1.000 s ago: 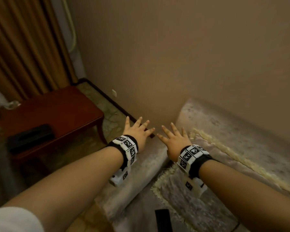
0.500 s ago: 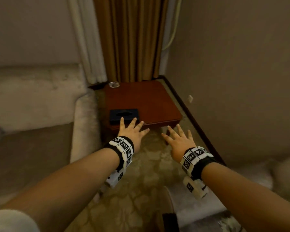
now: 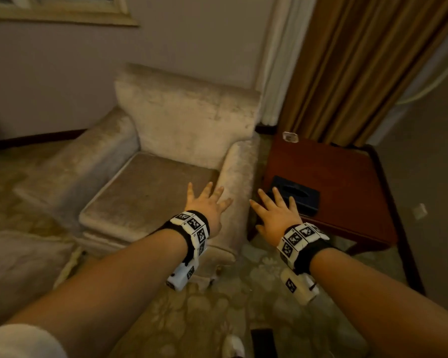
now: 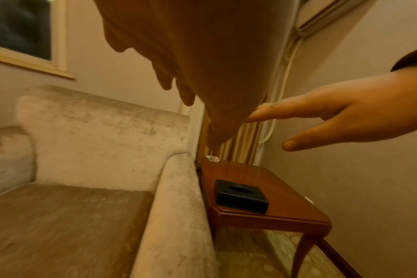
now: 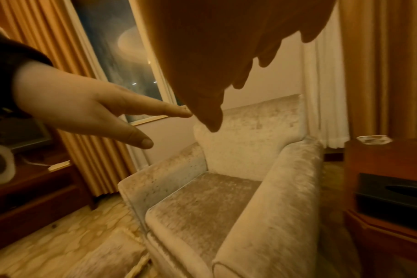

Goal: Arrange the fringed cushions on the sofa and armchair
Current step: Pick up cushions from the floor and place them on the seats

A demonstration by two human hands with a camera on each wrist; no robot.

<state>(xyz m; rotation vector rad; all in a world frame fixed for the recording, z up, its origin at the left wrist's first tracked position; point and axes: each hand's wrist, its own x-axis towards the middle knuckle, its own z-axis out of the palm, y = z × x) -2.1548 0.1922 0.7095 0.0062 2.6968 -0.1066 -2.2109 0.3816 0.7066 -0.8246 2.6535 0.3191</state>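
Both forearms are stretched forward over the patterned floor [image 3: 192, 319]. The left hand [image 3: 207, 210] is held in the air with its fingers [image 3: 190, 192] spread and straight, nothing gripped, above the front of the armchair's right arm. The right hand [image 3: 277, 215] is likewise held flat, fingers splayed and holding nothing, in front of the wooden tabletop [image 3: 347, 182]. A fringed cushion [image 3: 18, 264] is seen lying on the floor at the lower left, just beside the armchair's front corner. The armchair [image 3: 186, 125] is set against the wall. A dark tissue box [image 3: 298, 196] is placed on the tabletop, with curtains [image 3: 347, 68] hung behind.
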